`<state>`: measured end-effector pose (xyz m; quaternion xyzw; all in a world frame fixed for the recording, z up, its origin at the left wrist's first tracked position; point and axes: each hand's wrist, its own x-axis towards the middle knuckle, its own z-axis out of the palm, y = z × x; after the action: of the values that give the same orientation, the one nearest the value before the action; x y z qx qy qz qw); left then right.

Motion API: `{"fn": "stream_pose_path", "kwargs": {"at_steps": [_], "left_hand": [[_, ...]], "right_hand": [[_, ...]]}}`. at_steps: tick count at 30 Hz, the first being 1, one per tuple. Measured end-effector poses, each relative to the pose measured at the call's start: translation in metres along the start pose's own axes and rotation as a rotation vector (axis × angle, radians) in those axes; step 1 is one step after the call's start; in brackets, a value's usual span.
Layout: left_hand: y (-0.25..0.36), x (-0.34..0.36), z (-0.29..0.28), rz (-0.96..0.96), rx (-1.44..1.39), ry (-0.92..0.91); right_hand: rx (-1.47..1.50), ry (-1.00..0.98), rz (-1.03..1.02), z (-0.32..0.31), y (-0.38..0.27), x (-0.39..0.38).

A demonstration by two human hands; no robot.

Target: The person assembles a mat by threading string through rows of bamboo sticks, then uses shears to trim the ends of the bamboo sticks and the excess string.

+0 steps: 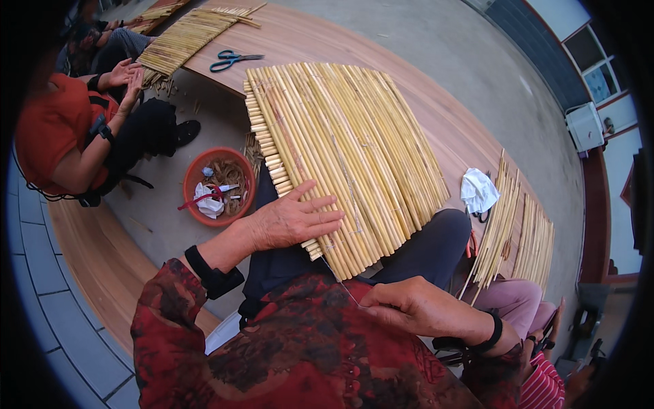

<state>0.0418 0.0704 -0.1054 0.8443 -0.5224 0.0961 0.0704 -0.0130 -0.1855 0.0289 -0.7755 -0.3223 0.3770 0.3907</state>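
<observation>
Reed mat (361, 157) under left hand (294, 218), fingers slightly spread; right hand (402, 304) pinching thin strand (349, 292).

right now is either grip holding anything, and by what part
The right grip pinches a thin strand by the part past the near edge of the mat; whether at its tip cannot be told. The left grip rests on the mat.

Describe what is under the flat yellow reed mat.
The yellow reed mat, with the left hand on top, lies over dark trousers at its near edge and a brown wood-grain tabletop at its far end; whatever else it covers is hidden.
</observation>
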Motion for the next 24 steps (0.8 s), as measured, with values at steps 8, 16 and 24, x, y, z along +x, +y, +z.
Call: {"fn": "stream_pose_path", "kwargs": {"at_steps": [8, 16, 24], "left_hand": [[0.006, 0.032, -0.032, 0.018, 0.056, 0.180], [-0.024, 0.116, -0.096, -0.104, -0.213, 0.583], [-0.027, 0.120, -0.144, -0.424, -0.817, 0.822]], "right_hand": [[-0.023, 0.122, -0.349, 0.006, -0.026, -0.019], [-0.224, 0.156, -0.759, 0.004, -0.053, -0.018], [-0.686, 0.421, -0.821, -0.014, -0.041, -0.008]]}}
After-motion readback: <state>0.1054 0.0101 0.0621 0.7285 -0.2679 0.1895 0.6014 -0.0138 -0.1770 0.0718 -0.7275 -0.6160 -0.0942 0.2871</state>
